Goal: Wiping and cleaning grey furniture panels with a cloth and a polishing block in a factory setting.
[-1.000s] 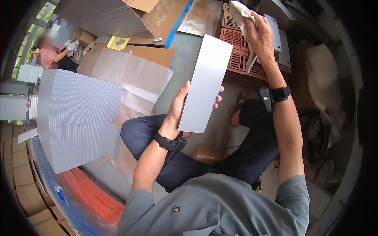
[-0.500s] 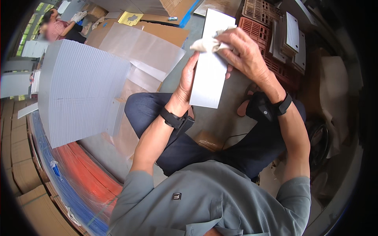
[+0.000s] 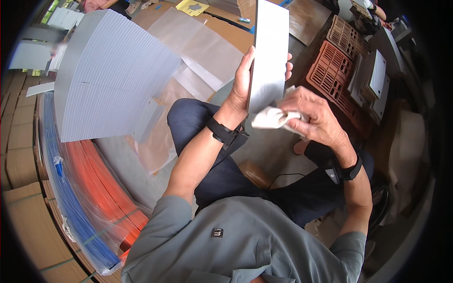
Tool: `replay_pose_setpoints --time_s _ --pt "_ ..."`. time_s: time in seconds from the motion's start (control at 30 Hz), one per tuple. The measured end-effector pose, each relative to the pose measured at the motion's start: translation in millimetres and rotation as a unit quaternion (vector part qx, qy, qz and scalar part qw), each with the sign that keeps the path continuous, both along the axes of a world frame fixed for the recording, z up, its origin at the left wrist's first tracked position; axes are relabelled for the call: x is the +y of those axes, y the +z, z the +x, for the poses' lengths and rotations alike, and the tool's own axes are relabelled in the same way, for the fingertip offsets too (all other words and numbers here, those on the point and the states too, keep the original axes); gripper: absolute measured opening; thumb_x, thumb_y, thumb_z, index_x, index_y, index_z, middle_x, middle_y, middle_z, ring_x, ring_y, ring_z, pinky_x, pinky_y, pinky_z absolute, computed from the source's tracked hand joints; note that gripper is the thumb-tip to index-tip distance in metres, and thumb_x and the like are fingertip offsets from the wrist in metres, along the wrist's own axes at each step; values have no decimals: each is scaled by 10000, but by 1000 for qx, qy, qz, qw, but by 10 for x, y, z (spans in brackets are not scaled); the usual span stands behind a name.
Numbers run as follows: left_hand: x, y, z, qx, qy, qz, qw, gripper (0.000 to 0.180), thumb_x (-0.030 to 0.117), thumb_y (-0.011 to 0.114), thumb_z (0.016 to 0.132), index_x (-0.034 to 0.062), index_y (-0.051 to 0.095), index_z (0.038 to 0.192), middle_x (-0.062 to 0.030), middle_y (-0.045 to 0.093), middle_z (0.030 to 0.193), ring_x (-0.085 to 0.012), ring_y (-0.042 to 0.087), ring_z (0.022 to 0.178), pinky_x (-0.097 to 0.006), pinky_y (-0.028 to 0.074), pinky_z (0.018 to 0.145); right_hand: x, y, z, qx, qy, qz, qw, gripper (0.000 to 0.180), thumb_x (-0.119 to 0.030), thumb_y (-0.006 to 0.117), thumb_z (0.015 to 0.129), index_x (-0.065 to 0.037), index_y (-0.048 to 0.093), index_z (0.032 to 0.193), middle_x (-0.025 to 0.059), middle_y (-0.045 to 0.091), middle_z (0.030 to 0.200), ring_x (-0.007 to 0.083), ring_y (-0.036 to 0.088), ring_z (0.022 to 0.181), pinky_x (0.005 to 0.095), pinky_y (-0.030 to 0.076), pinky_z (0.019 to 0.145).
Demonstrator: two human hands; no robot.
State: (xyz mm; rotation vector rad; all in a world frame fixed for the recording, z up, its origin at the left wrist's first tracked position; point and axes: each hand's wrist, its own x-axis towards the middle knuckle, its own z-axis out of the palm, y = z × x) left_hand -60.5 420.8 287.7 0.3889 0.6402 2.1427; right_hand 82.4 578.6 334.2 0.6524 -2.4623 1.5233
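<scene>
In front of me a long, flat white panel [image 3: 270, 52] stands nearly upright, its top end at the picture's upper edge. My left hand [image 3: 243, 85] grips it from behind, thumb along the left edge and fingertips curling round the right edge. My right hand [image 3: 315, 115] is closed on a bunched whitish cloth [image 3: 276, 118]. That cloth lies at the panel's lower end; whether it touches the panel, I cannot tell. Black bands with small devices sit on both my wrists.
To the left stands a large stack of grey-white panels [image 3: 113, 80] beside brown sheets and a translucent sheet [image 3: 188, 42]. Orange plastic crates [image 3: 330, 68] and several white panels [image 3: 375, 78] are at the right. Red and blue wrapped bundles [image 3: 101, 188] lie lower left. Other people show partly at the top.
My right hand has moved the cloth down from the panel's upper part to its lower end. The panel has risen in view, and the whole view has shifted.
</scene>
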Motion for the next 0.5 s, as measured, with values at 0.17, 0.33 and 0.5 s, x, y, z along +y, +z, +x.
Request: replay_pose_setpoints --time_s 0.17,0.33,0.5 --pt "51 44 101 8 19 -42 999 715 590 349 1040 2 485 1424 -200 619 1300 -295 655 1127 -435 585 948 -84 -40 -289 42 -188 85 978 294 -105 781 834 -44 649 1090 112 607 1011 301 649 964 400 541 827" --pt "36 -44 82 -74 5 -21 997 723 607 373 1026 8 504 1411 -184 635 1282 -305 660 1126 -437 578 962 -196 -104 -342 18 -156 83 984 453 -243 848 805 -54 621 1148 93 596 1064 270 605 1023 400 530 906" --pt "48 -129 71 -85 17 -31 996 719 613 383 1023 7 535 1378 -175 649 1263 -301 669 1101 -448 581 948 -171 -114 -361 -6 -156 101 983 500 -263 861 792 -57 617 1177 102 585 1087 271 610 1036 394 536 927"
